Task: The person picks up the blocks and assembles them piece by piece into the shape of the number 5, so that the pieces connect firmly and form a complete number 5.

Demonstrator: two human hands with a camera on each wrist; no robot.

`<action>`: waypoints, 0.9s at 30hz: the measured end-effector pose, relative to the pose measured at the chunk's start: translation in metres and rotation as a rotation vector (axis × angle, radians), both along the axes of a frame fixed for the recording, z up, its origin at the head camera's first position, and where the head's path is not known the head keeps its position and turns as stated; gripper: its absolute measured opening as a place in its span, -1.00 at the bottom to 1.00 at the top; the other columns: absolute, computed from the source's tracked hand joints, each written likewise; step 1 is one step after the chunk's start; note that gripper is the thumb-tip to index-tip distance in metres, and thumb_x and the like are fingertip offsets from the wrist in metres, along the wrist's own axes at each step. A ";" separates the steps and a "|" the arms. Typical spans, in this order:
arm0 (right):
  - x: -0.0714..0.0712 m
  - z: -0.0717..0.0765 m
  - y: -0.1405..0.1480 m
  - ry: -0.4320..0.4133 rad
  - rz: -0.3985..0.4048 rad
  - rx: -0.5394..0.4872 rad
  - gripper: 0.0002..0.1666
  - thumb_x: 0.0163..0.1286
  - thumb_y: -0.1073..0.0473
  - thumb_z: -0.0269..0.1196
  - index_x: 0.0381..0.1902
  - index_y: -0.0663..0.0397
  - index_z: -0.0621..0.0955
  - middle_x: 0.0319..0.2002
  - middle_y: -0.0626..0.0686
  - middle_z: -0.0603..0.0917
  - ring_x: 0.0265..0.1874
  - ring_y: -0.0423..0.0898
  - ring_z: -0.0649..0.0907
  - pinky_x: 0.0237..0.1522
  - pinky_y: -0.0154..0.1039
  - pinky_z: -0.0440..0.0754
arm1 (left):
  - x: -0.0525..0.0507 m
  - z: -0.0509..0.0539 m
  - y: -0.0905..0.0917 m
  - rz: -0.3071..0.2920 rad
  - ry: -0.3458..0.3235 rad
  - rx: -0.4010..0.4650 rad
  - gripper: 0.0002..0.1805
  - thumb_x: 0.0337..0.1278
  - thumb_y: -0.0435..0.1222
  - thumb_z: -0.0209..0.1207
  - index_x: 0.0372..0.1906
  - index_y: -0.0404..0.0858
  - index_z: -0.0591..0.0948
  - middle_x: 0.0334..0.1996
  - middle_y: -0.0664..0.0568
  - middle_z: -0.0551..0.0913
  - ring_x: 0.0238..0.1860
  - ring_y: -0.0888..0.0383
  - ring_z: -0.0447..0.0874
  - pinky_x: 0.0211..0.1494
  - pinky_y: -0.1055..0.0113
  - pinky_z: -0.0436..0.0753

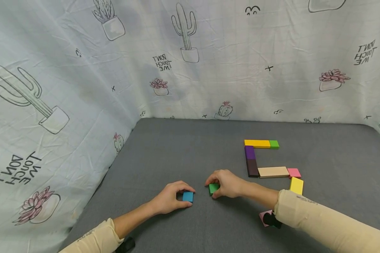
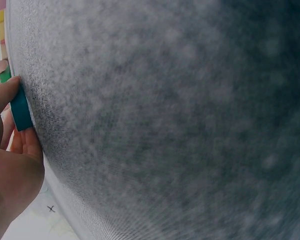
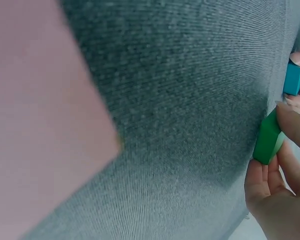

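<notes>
My left hand [image 1: 168, 199] pinches a small blue block [image 1: 188, 196] between thumb and fingers, low over the grey table. Just right of it, a green block [image 1: 213, 189] is held by its opposite edges between the thumb and fingers of my right hand [image 1: 229, 184]. A narrow gap separates the two blocks. In the left wrist view, the blue block [image 2: 21, 111] shows its side face, the thumb above. The right wrist view shows the green block [image 3: 268, 139] gripped, with the blue block [image 3: 293, 79] beyond it. Whether either block touches the cloth, I cannot tell.
Flat blocks form an angular line at right: orange-yellow [image 1: 257, 143], light green [image 1: 274, 144], purple [image 1: 249, 152], dark brown [image 1: 252, 168], beige [image 1: 273, 172], pink [image 1: 294, 173] and yellow [image 1: 296, 185]. A pale pink block [image 1: 264, 219] is partly hidden by my right wrist camera. Printed curtains border the table.
</notes>
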State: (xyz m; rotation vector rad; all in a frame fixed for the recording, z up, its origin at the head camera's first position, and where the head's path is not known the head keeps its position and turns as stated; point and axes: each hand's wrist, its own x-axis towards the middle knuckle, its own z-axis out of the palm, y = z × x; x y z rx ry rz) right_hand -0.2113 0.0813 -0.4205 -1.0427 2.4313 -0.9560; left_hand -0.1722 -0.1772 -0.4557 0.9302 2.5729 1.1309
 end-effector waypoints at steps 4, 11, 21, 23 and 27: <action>0.002 0.005 0.005 -0.004 -0.041 -0.006 -0.64 0.02 0.33 0.48 -0.17 0.17 0.67 -0.25 -0.05 0.61 -0.30 -0.18 0.51 -0.25 -0.31 0.49 | 0.000 0.000 0.000 0.004 0.001 -0.004 -0.64 0.03 -0.25 0.38 -0.02 -0.18 0.64 -0.12 0.11 0.59 -0.16 0.23 0.53 -0.07 0.32 0.52; 0.012 0.011 0.019 0.013 -0.143 -0.007 -0.63 0.01 0.31 0.49 -0.18 0.20 0.67 -0.28 -0.06 0.60 -0.31 -0.15 0.52 -0.27 -0.27 0.50 | 0.001 0.000 0.000 0.005 0.002 -0.017 -0.63 0.04 -0.23 0.38 -0.01 -0.17 0.63 -0.10 0.10 0.59 -0.16 0.23 0.52 -0.06 0.32 0.52; 0.031 0.009 0.054 -0.048 -0.224 -0.012 -0.60 0.01 0.31 0.49 -0.15 0.21 0.66 -0.28 -0.06 0.59 -0.32 -0.14 0.50 -0.29 -0.28 0.51 | 0.001 0.001 0.000 0.008 -0.007 -0.034 -0.63 0.05 -0.22 0.37 0.00 -0.16 0.63 -0.09 0.11 0.57 -0.15 0.20 0.51 -0.05 0.31 0.51; 0.035 0.008 0.060 -0.070 -0.239 -0.008 -0.60 0.00 0.31 0.49 -0.14 0.20 0.66 -0.27 -0.07 0.59 -0.32 -0.13 0.50 -0.29 -0.28 0.51 | 0.001 0.002 0.000 0.009 -0.005 -0.033 -0.63 0.06 -0.22 0.36 0.00 -0.16 0.63 -0.09 0.10 0.57 -0.15 0.19 0.51 -0.05 0.31 0.51; 0.043 0.003 0.069 -0.092 -0.250 0.000 -0.58 -0.01 0.28 0.50 -0.14 0.19 0.65 -0.29 -0.09 0.59 -0.34 -0.14 0.50 -0.32 -0.29 0.52 | 0.002 0.001 0.000 0.009 -0.003 -0.038 -0.63 0.07 -0.21 0.36 0.01 -0.15 0.63 -0.08 0.10 0.57 -0.14 0.19 0.52 -0.04 0.31 0.51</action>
